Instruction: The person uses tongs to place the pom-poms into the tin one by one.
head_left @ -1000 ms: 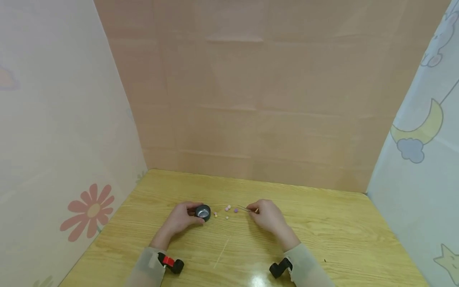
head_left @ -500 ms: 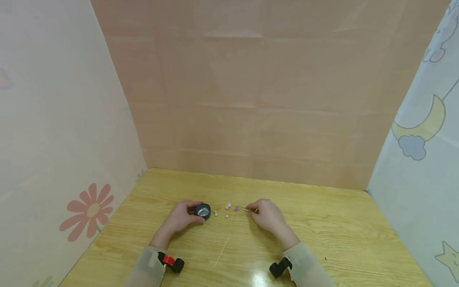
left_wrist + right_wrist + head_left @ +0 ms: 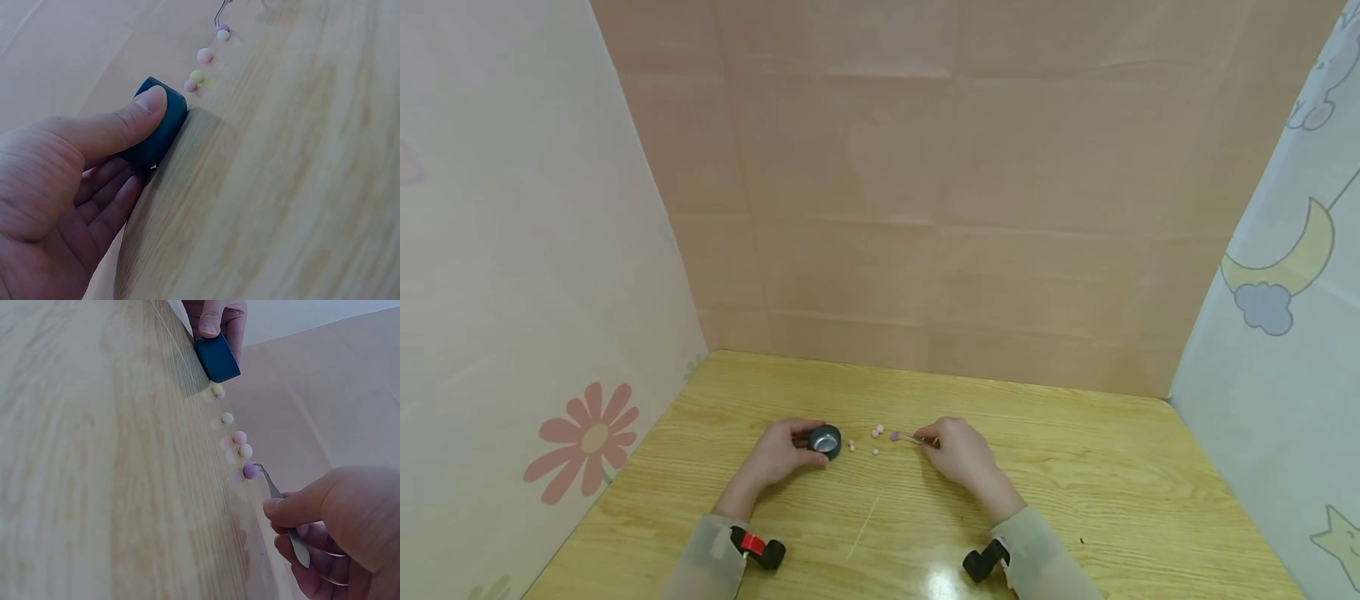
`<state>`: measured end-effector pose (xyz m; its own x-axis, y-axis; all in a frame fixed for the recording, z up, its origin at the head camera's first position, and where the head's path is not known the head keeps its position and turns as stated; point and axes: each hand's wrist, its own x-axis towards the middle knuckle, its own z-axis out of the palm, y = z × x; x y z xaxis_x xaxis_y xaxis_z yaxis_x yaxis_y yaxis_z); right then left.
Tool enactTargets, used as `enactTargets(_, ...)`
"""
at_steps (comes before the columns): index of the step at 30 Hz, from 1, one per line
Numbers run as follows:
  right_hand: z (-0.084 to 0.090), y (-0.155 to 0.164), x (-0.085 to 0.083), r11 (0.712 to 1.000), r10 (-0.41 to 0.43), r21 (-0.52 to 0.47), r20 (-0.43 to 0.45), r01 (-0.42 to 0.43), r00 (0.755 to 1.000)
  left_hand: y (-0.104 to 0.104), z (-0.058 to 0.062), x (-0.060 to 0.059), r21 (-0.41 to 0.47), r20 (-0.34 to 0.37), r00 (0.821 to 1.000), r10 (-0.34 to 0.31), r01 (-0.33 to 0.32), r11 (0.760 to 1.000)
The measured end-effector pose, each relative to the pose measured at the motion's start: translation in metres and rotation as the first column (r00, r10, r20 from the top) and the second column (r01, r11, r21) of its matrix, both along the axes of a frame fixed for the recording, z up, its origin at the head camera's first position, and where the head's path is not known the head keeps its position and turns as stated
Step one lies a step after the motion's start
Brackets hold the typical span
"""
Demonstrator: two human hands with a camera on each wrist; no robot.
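Note:
A small dark teal cup (image 3: 825,442) with a silvery inside stands on the table, and my left hand (image 3: 777,455) grips it from the left between thumb and fingers. My right hand (image 3: 961,452) pinches metal tweezers (image 3: 296,542) with a bent tip. In the right wrist view that tip touches a purple ball (image 3: 251,470); whether the ball is clamped I cannot tell. Between cup and tweezers lie several more small balls: a pink ball (image 3: 240,437) beside a cream ball (image 3: 245,451), a whitish ball (image 3: 227,418), and a yellow ball (image 3: 217,389) near the cup.
The wood-grain table (image 3: 1075,483) runs back to a tan sheet (image 3: 925,208). White patterned panels (image 3: 550,275) stand on both sides. A pale line (image 3: 865,525) and a small dark speck (image 3: 1082,541) mark the tabletop.
The tweezers' tip has moved slightly left and down, from beside the purple ball onto it. My left hand and the cup have stayed in place.

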<state>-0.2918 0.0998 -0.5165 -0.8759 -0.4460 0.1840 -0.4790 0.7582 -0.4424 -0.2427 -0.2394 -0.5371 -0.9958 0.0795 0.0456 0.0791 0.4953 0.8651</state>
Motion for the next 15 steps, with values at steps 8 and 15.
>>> enactTargets(8, 0.0005, -0.0004, 0.0016, 1.0, 0.022, -0.01, -0.01, -0.022, 1.0, 0.0003, -0.0004, -0.0003, 0.003, 0.0, 1.0, 0.01, -0.01, 1.0)
enactTargets(15, -0.0006, -0.0008, 0.0036, 1.0, 0.024, -0.017, -0.019, -0.025, 1.0, -0.0001, -0.0004, -0.0001, 0.0, -0.003, 1.0, 0.004, -0.004, 1.0)
